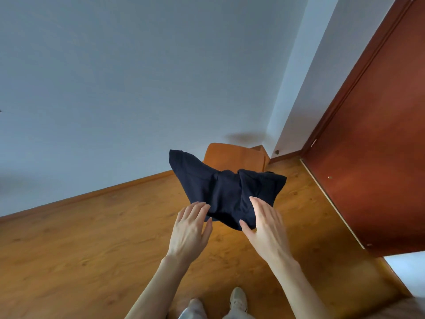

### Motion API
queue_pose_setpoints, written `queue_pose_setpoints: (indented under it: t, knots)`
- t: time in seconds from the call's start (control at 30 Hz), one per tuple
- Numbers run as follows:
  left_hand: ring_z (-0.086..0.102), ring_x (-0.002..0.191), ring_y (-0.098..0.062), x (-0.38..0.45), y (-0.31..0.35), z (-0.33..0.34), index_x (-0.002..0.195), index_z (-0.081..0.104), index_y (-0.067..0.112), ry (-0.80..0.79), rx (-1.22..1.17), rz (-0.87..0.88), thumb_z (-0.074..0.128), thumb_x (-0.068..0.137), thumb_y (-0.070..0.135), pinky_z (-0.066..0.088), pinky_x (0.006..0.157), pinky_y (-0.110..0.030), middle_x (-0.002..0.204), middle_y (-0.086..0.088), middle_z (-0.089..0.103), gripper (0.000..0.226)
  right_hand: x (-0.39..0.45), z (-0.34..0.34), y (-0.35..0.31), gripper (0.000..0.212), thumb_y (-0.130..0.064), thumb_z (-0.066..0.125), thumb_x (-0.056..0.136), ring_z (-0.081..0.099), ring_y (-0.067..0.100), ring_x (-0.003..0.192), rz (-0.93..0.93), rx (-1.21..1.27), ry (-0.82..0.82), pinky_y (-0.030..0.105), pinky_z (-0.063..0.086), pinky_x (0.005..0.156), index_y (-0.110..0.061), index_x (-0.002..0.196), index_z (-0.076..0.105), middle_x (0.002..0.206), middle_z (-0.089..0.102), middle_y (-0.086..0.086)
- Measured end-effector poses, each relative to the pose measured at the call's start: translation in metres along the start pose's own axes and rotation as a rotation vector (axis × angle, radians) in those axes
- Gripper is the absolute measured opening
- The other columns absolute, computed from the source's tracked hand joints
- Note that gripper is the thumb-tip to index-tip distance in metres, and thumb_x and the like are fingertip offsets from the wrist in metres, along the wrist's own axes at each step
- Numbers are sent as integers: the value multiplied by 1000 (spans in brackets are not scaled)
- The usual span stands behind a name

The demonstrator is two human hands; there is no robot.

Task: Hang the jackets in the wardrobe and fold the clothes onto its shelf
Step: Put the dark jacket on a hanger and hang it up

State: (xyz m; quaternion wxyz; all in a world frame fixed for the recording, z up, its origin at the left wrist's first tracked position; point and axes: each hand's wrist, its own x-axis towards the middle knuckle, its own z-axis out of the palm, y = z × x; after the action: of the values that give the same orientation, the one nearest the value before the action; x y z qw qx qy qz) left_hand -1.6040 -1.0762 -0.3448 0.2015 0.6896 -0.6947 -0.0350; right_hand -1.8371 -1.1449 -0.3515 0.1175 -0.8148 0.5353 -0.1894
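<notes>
Two hands, left (189, 229) and right (264, 226), touch one dark garment (220, 192).

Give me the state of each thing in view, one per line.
dark garment: partly folded, bunched, held up above the floor
left hand: fingers straight, at the garment's near left edge
right hand: fingers straight over the garment, thumb under its near edge
chair: upright by the wall behind the garment, seat hidden
wooden door: only its panel shows, open or closed unclear
</notes>
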Motion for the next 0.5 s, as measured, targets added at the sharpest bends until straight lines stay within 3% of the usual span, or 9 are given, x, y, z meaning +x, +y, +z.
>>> queue_pose_setpoints:
  t: [0.17,0.27,0.37,0.5]
  knots:
    - [60,126,-22,9,-35,40,133,65,15,-147,46,26,69,97,29,49,107,-41,132,0,66,39,5,40,-5,75,-47,78,89,58,22,133,41,-52,-61,36,51,107,-15,150,49,146,59,3]
    - [64,118,-25,15,-58,68,131,66,13,-265,91,70,87,78,22,54,100,-41,126,-2,68,57,3,64,-10,76,-48,79,87,60,20,132,69,-88,-91,35,50,107,-16,150,50,145,60,3]
    - [62,113,-26,25,-74,98,134,64,12,-351,138,112,90,70,13,55,94,-39,123,-3,66,69,-6,86,-17,75,-46,80,86,62,20,129,112,-116,-121,35,52,104,-15,149,52,143,63,2]
    - [56,102,-27,44,-82,129,121,71,14,-353,189,174,93,64,13,55,87,-39,114,-6,63,61,-17,110,-21,74,-45,80,87,62,20,130,169,-150,-134,35,51,104,-17,149,52,145,62,2]
